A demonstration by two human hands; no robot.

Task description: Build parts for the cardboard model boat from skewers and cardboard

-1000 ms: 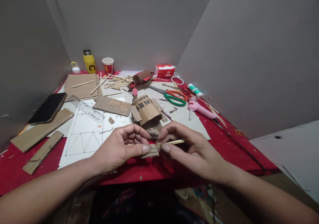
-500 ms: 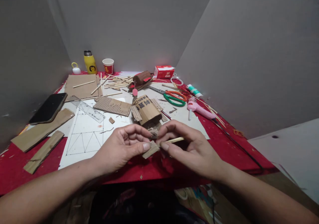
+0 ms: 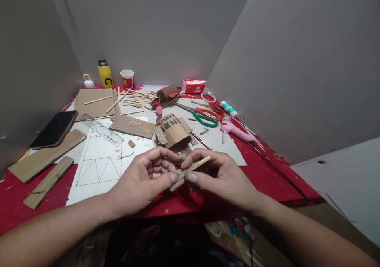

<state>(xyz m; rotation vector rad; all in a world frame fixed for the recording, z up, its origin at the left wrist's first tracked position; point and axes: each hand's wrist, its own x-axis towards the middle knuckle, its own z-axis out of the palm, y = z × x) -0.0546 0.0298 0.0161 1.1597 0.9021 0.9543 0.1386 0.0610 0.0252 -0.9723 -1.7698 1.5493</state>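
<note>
Between thumb and fingers, my left hand (image 3: 151,172) pinches a small piece of cardboard (image 3: 175,184) low over the front of the table. My right hand (image 3: 218,176) is closed on a short wooden stick (image 3: 200,163), which slants up to the right with its lower end against the cardboard piece. Whether the two are joined cannot be seen behind the thumbs. Just beyond my fingers stands a folded cardboard model (image 3: 175,132) with dark printed characters and ridged side pieces.
Scissors (image 3: 206,118) and a pink glue gun (image 3: 236,130) with its cord lie to the right. A drawing sheet (image 3: 97,172), clear ruler (image 3: 103,130), phone (image 3: 55,128) and cardboard strips (image 3: 47,154) are left. Behind are sticks (image 3: 139,97), a yellow bottle (image 3: 105,75) and a paper cup (image 3: 127,79).
The stick in my right hand has turned to a steeper slant and moved left, closer over the cardboard piece. The view has shifted slightly.
</note>
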